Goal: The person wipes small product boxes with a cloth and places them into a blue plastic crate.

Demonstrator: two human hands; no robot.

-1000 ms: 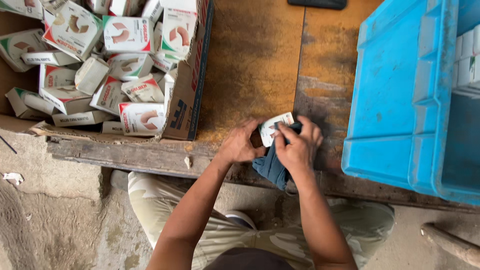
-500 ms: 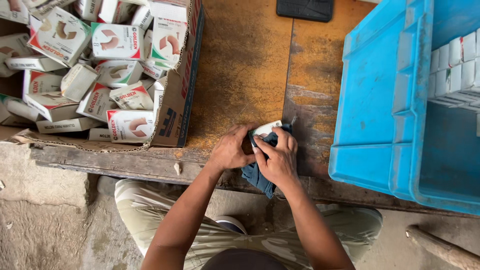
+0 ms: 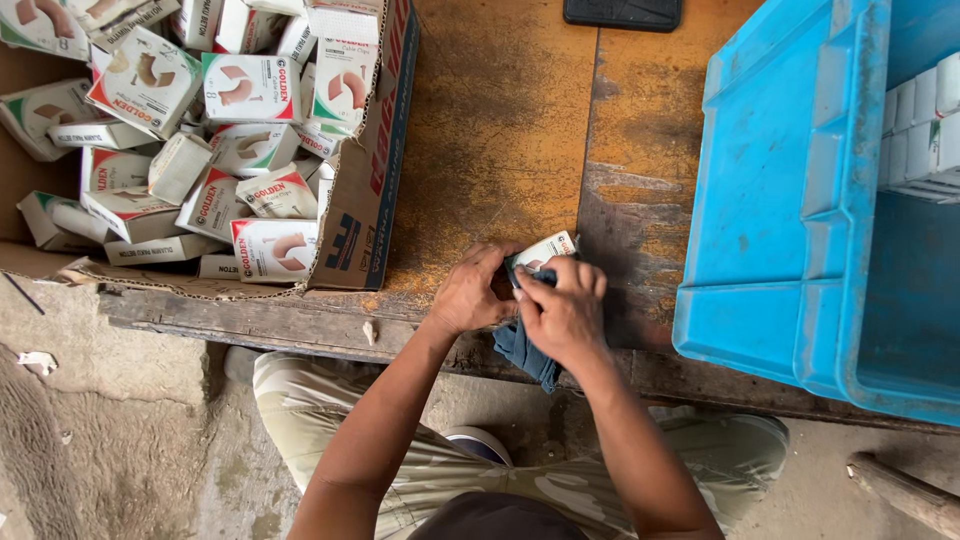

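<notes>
The head view shows both hands together at the near edge of the worn wooden counter; the left hand grips a small white carton while the right hand, fingers clenched on a dark blue cloth, presses it against the carton. This looks like the wiping step; a cardboard box of similar cartons lies to the left, a blue plastic crate to the right; the next move calls for a firm hold and turning the carton.

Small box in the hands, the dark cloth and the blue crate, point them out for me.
small box point(image 3: 548, 247), head view, on its white top corner above the fingers.
dark cloth point(image 3: 522, 350), head view, on the fold hanging below the hands.
blue crate point(image 3: 790, 200), head view, on its left wall.
</notes>
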